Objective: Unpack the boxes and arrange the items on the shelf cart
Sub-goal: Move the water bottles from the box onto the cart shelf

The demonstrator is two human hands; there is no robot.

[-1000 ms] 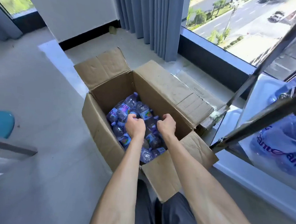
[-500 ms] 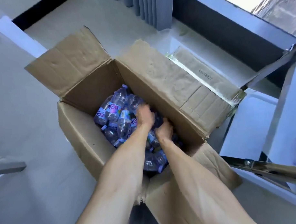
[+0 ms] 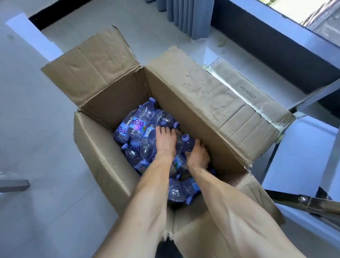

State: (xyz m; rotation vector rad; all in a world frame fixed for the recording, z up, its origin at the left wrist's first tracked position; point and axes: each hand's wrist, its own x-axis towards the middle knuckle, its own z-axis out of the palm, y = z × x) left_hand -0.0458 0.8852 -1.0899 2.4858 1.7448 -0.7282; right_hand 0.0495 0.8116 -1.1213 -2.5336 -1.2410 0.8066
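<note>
Both hands are now reaching deeper into the cardboard box (image 3: 195,95) than a moment ago. Left hand (image 3: 165,143) is lying with straight fingers on the water bottles (image 3: 135,125); right hand (image 3: 198,157) is curling around one bottle (image 3: 186,143), cap pointing away toward the box's far wall, lying between both hands.

An open cardboard box (image 3: 205,95) sits on the floor, its four flaps folded outward, so the top opening is clear from above. Loose water bottles (image 3: 134,125) heap across the bottom, leaving no bare gap between them. Both forearms fill the near side of the opening; the left hand (image 3: 165,142) and right hand (image 3: 198,157) lie on the pile. The tall far and right walls close in tightly. Metal bars of a shelf cart (image 3: 307,204) stand just beside the box on the right.
</note>
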